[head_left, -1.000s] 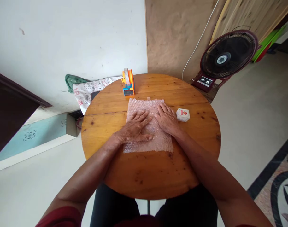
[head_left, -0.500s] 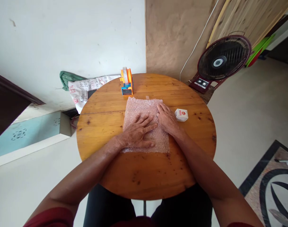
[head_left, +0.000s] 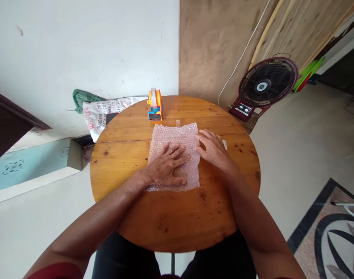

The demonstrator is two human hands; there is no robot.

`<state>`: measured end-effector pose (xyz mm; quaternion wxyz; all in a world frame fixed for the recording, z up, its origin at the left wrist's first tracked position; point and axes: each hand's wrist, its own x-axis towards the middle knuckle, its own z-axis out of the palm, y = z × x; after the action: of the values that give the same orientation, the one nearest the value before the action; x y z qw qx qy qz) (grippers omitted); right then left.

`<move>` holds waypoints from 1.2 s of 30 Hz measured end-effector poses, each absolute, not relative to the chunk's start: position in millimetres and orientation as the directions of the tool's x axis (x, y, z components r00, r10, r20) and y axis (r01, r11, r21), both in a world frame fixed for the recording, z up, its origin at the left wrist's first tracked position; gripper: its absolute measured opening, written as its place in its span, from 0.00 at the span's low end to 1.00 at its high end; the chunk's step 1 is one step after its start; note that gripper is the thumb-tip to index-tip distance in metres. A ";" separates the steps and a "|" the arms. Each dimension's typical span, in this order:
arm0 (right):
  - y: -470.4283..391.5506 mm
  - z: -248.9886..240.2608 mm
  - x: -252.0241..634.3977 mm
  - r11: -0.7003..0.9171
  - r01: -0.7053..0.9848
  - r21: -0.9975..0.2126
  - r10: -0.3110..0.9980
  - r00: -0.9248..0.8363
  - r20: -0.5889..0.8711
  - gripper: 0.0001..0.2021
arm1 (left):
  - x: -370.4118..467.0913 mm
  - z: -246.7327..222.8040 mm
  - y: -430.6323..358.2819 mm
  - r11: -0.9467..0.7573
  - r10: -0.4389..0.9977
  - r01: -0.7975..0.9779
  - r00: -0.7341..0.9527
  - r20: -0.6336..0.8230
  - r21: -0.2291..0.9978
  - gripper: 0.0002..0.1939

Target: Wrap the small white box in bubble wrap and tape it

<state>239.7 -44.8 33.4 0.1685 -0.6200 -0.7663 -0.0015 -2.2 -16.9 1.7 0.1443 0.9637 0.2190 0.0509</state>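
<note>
A sheet of pinkish bubble wrap (head_left: 177,135) lies flat on the round wooden table (head_left: 165,217). Pressed on its lower middle is my left hand (head_left: 169,166), palm down with the fingers spread. My right hand (head_left: 213,147) is at the sheet's right edge, its fingers apart and slightly bent, holding nothing. Whether those fingertips touch the wrap I cannot tell. Mostly hidden behind the right hand is a small white box (head_left: 225,145); only a corner of it shows.
An orange and blue tape dispenser (head_left: 155,105) stands at the table's far side. A short strip of tape (head_left: 178,123) sits just beyond the wrap. Beyond the table's right edge is a dark red fan (head_left: 262,86); at the left lies a white printed sack (head_left: 98,120).
My right hand has come off the bubble wrap and shifted right, now covering most of the small box. The left hand stays pressed on the sheet. The view has tilted slightly.
</note>
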 end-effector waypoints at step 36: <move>-91.1 68.3 159.9 -0.006 0.202 -0.979 0.914 -0.395 -0.087 0.26 | -4.7 -1.0 -20.6 -0.849 0.463 0.410 0.881 0.094 0.333 0.39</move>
<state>159.9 -91.1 68.3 0.3225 -0.4453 -0.6268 0.5522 -4.7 -20.6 -1.0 0.1536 0.9577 0.2279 0.0858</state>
